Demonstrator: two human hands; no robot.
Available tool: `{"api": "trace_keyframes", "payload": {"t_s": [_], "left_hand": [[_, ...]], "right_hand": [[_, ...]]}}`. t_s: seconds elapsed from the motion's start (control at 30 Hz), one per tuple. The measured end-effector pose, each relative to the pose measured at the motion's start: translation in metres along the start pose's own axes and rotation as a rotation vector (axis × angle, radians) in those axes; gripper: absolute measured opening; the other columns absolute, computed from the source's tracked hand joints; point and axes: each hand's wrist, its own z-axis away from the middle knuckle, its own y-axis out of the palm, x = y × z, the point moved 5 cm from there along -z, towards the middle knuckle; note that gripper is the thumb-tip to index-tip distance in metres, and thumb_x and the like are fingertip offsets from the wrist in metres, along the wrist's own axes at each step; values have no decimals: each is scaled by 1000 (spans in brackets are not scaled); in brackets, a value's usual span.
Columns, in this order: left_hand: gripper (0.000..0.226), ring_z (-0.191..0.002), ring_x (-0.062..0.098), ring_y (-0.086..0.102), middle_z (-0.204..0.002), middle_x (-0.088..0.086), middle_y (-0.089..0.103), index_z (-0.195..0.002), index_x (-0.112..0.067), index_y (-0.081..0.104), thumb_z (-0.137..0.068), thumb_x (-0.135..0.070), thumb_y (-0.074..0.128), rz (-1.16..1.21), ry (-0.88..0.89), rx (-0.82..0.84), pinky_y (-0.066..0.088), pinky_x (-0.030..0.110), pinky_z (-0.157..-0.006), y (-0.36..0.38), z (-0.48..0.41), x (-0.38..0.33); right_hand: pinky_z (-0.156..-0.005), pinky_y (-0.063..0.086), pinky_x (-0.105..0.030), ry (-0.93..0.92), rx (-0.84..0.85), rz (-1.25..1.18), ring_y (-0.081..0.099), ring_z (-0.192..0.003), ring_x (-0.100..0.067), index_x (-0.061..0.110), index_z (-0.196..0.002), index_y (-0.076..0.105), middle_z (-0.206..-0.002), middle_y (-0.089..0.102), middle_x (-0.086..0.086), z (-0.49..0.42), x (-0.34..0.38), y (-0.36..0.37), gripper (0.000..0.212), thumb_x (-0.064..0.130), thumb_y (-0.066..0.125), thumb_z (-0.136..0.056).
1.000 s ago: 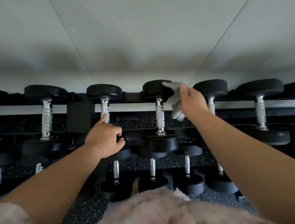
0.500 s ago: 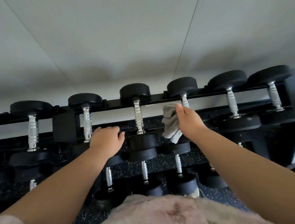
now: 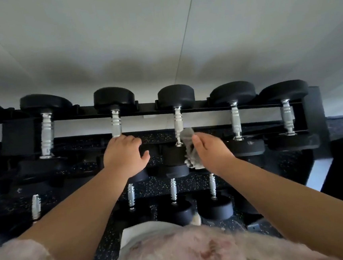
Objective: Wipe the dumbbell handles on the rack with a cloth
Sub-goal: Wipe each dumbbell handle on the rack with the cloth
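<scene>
While my right hand (image 3: 212, 153) pinches the cloth (image 3: 189, 147) against the handle (image 3: 178, 121) just beyond its thumb, I judge wiping underway; next, slide the cloth along that handle. Whether my left hand (image 3: 124, 154) grips anything, I cannot tell.

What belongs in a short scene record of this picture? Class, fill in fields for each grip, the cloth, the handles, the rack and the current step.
left grip: bare hand resting at the foot of the second handle; finger curl unclear
right grip: bare hand holding the cloth
cloth: grey, bunched, against the lower end of the middle handle
rack: black, five top-row handles visible
step: wiping the middle handle, it seems
</scene>
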Motion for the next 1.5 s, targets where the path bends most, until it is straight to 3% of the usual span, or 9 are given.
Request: {"api": "trace_keyframes", "payload": {"t_s": [0.1,0.17,0.33,0.57,0.87,0.97,1.17,1.3,1.5], "left_hand": [[53,-100,18,64,-100,-11,72,-115,-32,72,-94,-67,40,-41,-17,59,44,40,-102,1,-1,-4],[51,-103,19,64,-103,-11,72,-119,-34,72,-95,-66,41,-28,-5,65,41,40,-105,0,-2,-5],[50,-120,18,61,-128,-9,68,-134,-33,66,-101,-58,39,-20,192,225,18,38,-130,11,-4,4],[52,-92,13,64,-89,-15,70,-114,-33,73,-94,-67,39,-16,145,114,33,35,-121,11,-4,5],[55,-115,16,60,-100,-14,72,-115,-35,72,-93,-70,35,52,19,-3,17,42,-131,7,-1,15],[55,-115,16,59,-98,-15,71,-110,-37,73,-92,-71,33,102,-41,-29,15,43,-131,7,-1,18],[48,-106,18,57,-88,-12,66,-105,-32,73,-93,-67,43,165,-101,-21,43,37,-106,4,0,19],[39,-104,17,57,-86,-11,64,-104,-32,72,-94,-61,50,184,-105,-26,44,36,-96,0,1,16],[38,-103,17,56,-85,-11,64,-102,-32,73,-94,-61,50,185,-101,-49,46,37,-93,0,1,18]], "right_hand": [[-123,29,-39,-266,226,374,37,-146,-20,23,-156,37,-159,40,-3,-8,-11,50,53,49,31,-109],[-129,7,-44,-379,211,629,7,-159,-26,21,-165,13,-171,14,-7,-13,-14,68,72,60,22,-105],[-129,0,-48,-594,253,819,0,-159,-33,25,-165,14,-171,9,-14,-20,3,78,68,60,13,-106],[-120,34,-49,-677,218,704,37,-146,-25,32,-158,35,-162,35,-3,-30,-3,69,56,52,29,-106],[-114,41,-43,-333,181,362,41,-137,-18,34,-156,30,-151,43,1,-30,-62,44,73,69,47,-94],[-111,45,-42,-377,128,412,46,-132,-20,21,-150,42,-143,51,-3,-30,-46,49,65,62,42,-99],[-98,46,-38,-760,121,738,58,-109,-24,17,-131,61,-121,65,-2,-41,28,95,37,36,39,-108],[-99,44,-39,-725,161,790,59,-111,-24,20,-131,60,-122,65,-1,-48,36,100,38,37,34,-109],[-119,34,-46,-560,113,689,47,-139,-21,35,-155,39,-153,49,5,-30,-16,59,68,68,48,-96]]}}
